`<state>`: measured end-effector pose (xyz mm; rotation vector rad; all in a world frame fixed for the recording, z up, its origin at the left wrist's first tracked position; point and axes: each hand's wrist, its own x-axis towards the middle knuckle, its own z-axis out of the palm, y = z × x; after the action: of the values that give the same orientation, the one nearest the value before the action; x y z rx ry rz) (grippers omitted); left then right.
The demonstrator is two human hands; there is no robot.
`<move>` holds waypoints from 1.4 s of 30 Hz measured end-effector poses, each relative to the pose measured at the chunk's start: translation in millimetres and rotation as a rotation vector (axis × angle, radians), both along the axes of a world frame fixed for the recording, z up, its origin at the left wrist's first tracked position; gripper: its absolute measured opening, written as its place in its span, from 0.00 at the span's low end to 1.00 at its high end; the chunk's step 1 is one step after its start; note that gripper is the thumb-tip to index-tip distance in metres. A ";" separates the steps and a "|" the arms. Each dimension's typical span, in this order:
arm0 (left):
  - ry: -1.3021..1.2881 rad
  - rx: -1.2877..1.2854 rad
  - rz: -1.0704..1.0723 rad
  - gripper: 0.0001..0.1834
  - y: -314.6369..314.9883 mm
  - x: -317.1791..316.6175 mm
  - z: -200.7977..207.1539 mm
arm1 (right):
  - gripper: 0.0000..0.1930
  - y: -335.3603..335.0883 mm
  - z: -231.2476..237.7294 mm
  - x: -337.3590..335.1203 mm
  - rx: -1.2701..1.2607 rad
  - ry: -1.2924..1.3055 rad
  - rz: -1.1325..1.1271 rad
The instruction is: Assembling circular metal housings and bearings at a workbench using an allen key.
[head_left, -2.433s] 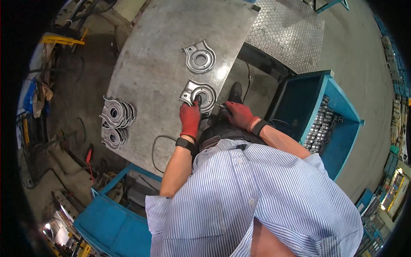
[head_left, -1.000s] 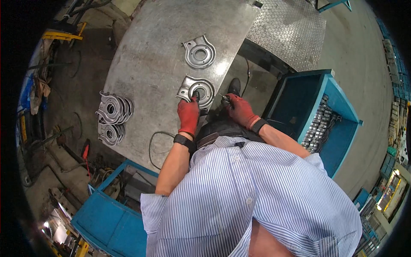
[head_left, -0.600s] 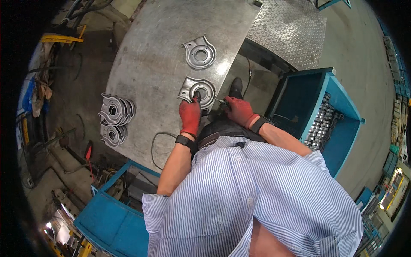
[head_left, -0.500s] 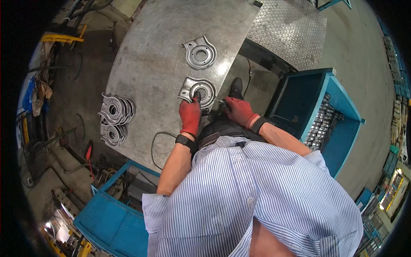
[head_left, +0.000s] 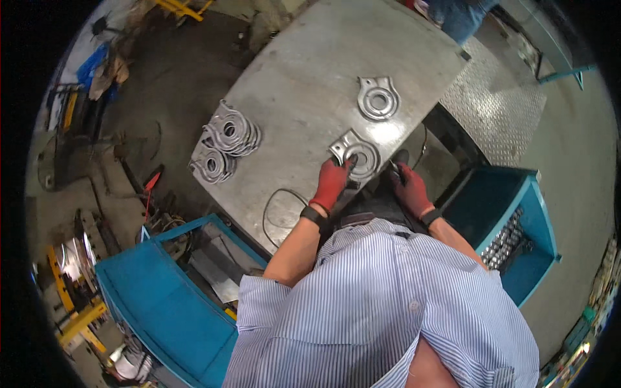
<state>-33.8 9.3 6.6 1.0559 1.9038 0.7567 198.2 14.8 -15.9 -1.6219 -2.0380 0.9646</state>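
Observation:
My left hand [head_left: 333, 182], in a red glove with dark fingertips, grips the near edge of a stamped metal bracket [head_left: 366, 157]. Its fingers reach toward the bracket's round central hole. This bracket lies flat by the table's right edge, its squared tab pointing to the upper left. Just off that edge, my right hand [head_left: 413, 191], also red-gloved, is closed around a small, thin object that I cannot make out. A second bracket of the same shape [head_left: 379, 99] lies farther up the table, untouched.
Overlapping stacks of brackets [head_left: 234, 132] sit at the left edge of the metal table [head_left: 297, 84]. A cable [head_left: 266, 210] loops near my left forearm. Right of me stands a blue bin [head_left: 543, 213] with metal parts; a blue cart [head_left: 162, 304] is at lower left. Another person's jeans [head_left: 460, 16] show beyond the table.
My view has turned, so the table and brackets appear farther right, and another person's legs have come into sight. My left hand remains at the same bracket, my right hand beside the edge.

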 end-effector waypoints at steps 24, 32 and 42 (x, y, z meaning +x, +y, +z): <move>0.679 0.183 0.549 0.12 -111.1 -311.3 71.9 | 0.18 -5.7 -26.9 10.3 -0.002 -0.018 0.040; 0.625 0.015 0.407 0.15 -91.1 -355.0 33.5 | 0.14 -13.4 -20.1 13.1 0.000 -0.010 -0.019; 0.777 0.128 0.563 0.31 -73.3 -295.2 76.3 | 0.19 -8.2 5.7 12.4 -0.116 -0.007 -0.086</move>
<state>-329.0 -64.0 82.9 0.9712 2.9282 0.8494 210.6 6.6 -10.2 -1.7589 -1.9321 1.0655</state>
